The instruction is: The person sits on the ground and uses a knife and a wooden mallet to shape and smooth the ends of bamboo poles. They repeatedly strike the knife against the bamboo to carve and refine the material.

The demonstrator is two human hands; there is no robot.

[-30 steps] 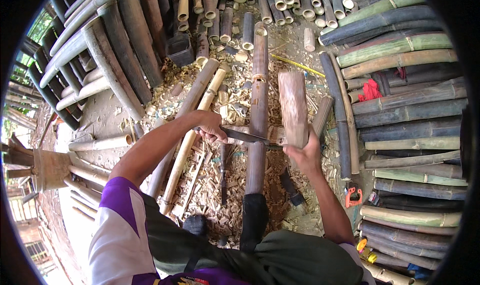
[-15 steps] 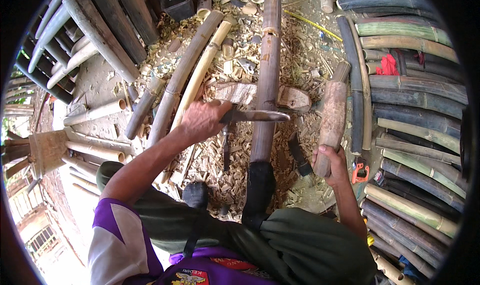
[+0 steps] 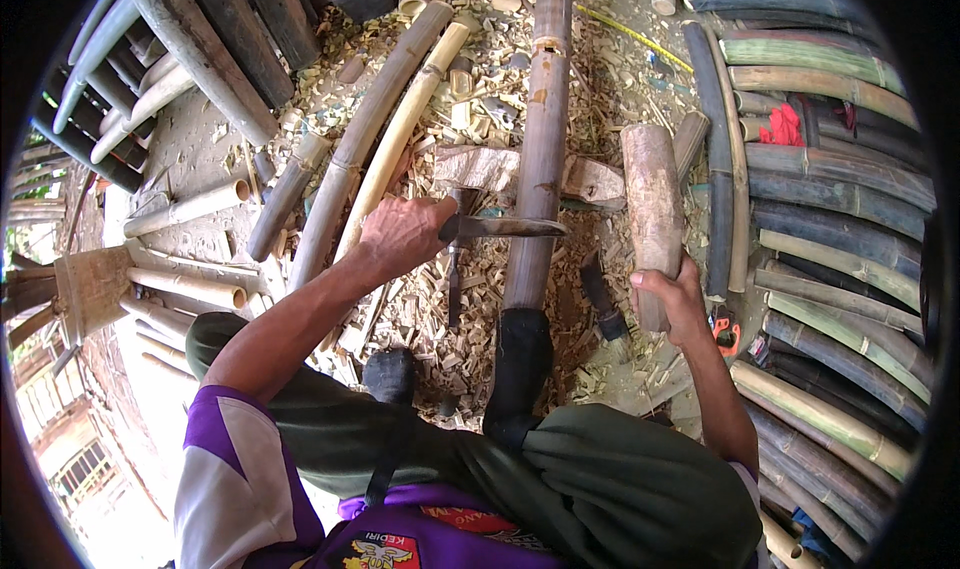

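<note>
The person's left hand (image 3: 405, 231) is clenched around the handle of a knife (image 3: 510, 228), its blade reaching across the dark bamboo pole (image 3: 548, 99) that lies over a wooden block (image 3: 478, 169). Further right, the right hand (image 3: 676, 297) grasps a wooden mallet (image 3: 653, 194) by its narrower end.

From my end: bamboo workshop, partly open to daylight on the left. Wood chips (image 3: 475, 354) litter the floor (image 3: 222, 159), stacked bamboo poles (image 3: 840, 165) line the right, more poles (image 3: 200, 54) upper left, yellow tape measure (image 3: 641, 41) stretched out.
</note>
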